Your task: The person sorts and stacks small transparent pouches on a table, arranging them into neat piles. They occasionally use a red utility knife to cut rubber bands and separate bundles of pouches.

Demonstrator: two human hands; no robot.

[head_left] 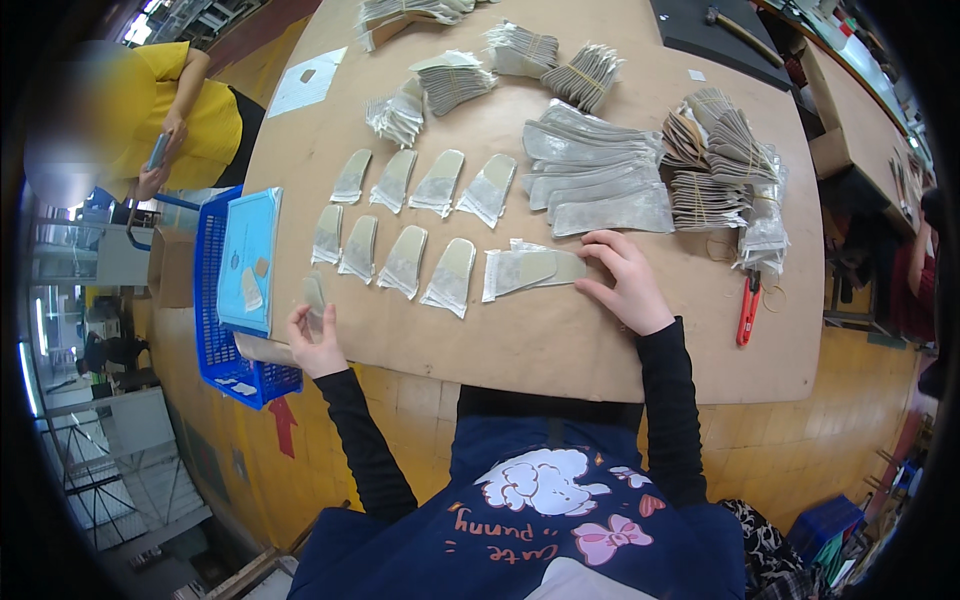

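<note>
From the head camera I look down on a brown work table (560,340) with my two black-sleeved arms coming up from the lower edge. My left hand (316,340) is at the near left corner of the table, fingers curled round a single grey insole piece (314,297) held upright between thumb and fingertips. My right hand (622,282) lies flat with fingers spread and only slightly bent, pressing on the end of a small stack of insole pieces in a clear sleeve (530,270); it pins the stack but grips nothing.

As I judge the progress, a fair part of the laying-out is done: two rows of fanned little stacks (410,225) sit in order to the left of the right hand, four in the far row and four in the near row. Much is left, though. A big fanned heap of long grey pieces (595,180) lies just beyond the right hand, and banded bundles (715,165) sit to its right and along the far edge, all unsorted as far as I can tell.

Red-handled pliers (746,310) lie near the right edge. A blue plastic basket (225,330) with a light blue sheet on it hangs off the left side. A person in yellow (175,115) stands beyond, holding a phone.
</note>
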